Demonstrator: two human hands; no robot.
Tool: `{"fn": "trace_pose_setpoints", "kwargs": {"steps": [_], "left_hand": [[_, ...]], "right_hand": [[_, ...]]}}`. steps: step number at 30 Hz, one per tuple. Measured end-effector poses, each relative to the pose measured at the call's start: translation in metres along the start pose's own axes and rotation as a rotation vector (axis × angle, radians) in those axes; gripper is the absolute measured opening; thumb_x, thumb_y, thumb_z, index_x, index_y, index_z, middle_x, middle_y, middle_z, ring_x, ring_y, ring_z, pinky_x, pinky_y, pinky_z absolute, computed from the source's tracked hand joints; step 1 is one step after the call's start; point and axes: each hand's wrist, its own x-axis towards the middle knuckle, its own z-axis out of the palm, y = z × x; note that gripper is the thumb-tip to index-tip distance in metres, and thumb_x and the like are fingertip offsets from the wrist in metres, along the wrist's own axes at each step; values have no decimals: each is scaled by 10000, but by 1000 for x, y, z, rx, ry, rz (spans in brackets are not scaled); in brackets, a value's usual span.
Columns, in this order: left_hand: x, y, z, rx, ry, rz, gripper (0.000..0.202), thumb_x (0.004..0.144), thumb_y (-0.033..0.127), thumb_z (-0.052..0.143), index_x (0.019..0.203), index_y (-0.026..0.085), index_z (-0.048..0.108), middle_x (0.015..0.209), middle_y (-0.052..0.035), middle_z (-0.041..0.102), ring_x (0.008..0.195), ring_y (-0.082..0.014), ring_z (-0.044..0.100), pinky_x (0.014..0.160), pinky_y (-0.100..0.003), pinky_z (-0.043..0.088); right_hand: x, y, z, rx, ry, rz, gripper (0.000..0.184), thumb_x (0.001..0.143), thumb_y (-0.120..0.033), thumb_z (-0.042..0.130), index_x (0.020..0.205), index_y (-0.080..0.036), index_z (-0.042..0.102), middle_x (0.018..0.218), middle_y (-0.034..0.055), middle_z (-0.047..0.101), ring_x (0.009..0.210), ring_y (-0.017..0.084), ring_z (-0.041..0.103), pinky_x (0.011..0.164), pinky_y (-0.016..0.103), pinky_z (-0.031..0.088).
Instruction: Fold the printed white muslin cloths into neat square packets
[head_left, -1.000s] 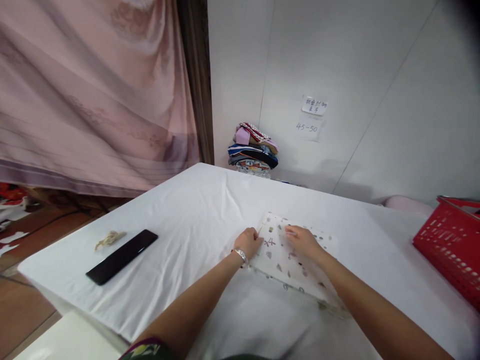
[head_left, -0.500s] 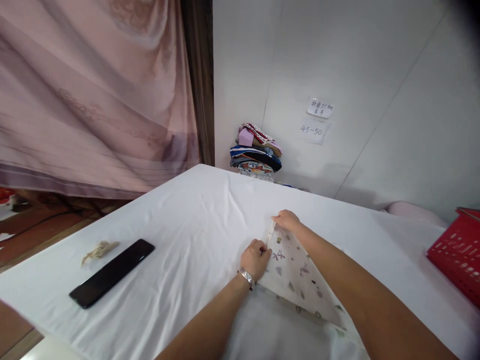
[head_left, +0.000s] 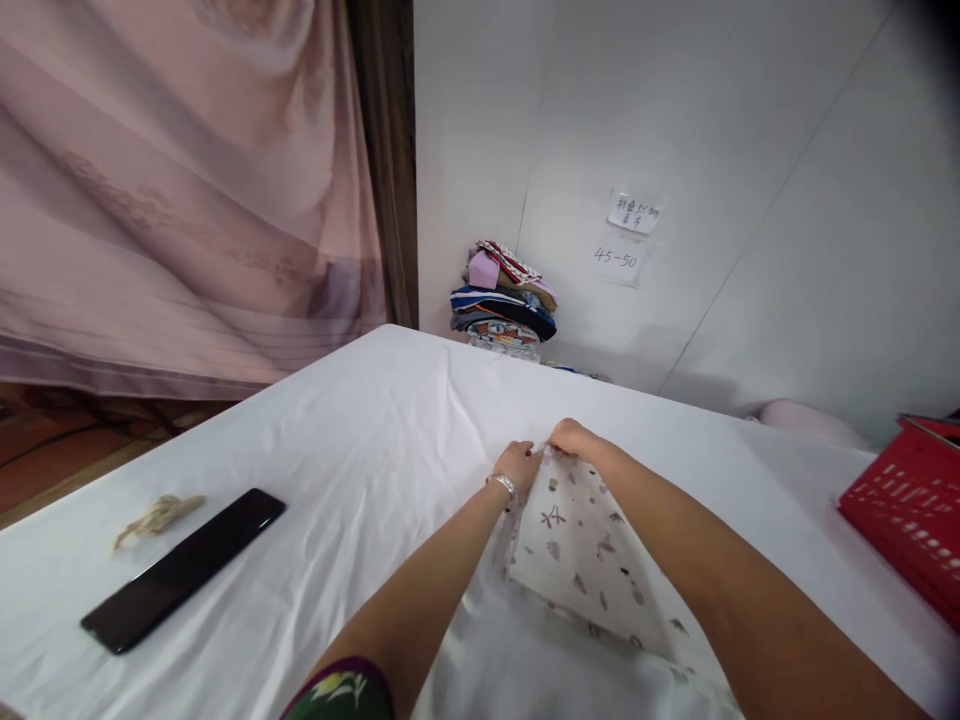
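Observation:
A folded white cloth with small printed leaves [head_left: 581,560] lies on the white-covered table [head_left: 360,460]. My left hand [head_left: 517,462], with a silver bracelet at the wrist, pinches the cloth's far left corner with closed fingers. Right beside it, my right hand [head_left: 571,438] presses curled fingers on the same far edge. My right forearm crosses over the cloth's right side and hides part of it.
A black phone [head_left: 184,568] and a small beige knot of cord [head_left: 156,516] lie at the table's left. A red plastic basket [head_left: 904,510] stands at the right edge. A stack of folded clothes [head_left: 504,298] sits by the wall behind the table. A pink curtain [head_left: 180,190] hangs left.
My left hand has slid from the cloth's left side up to its far corner, meeting the right hand there. The cloth now lies flatter. The camera shifted slightly.

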Motion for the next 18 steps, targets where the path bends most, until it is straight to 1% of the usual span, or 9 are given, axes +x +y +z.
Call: {"fn": "trace_pose_setpoints", "kwargs": {"steps": [4,8,12,18], "left_hand": [[5,3,11,-40,11,26,259,779,265,502,975,171,642,988,-73,596,843,-162,572,787,-246,415],[1,0,15,-94,80,50,259,776,238,517,1002,172,627,992,-56,585,780,-123,559,766,-223,425],[0,-2,15,-133,117,79,229,801,230,490,965,170,639,980,-47,578,779,-110,550,788,-221,425],[5,0,16,-141,80,111,211,817,234,457,838,191,662,908,-30,571,797,-115,544,801,-229,415]], "right_hand": [[-1,1,-1,18,-35,12,158,655,-130,545,497,-126,538,311,-34,379,321,77,363,385,204,299],[-2,-2,-4,7,-28,3,163,667,-132,533,505,-122,548,297,-37,360,315,76,345,390,210,288],[-4,-5,-7,-41,-5,-44,156,675,-143,537,528,-116,583,332,-17,416,363,91,403,425,213,305],[-7,-7,-11,-168,27,-112,113,681,-188,598,614,-106,637,489,49,580,524,126,530,492,209,352]]}}
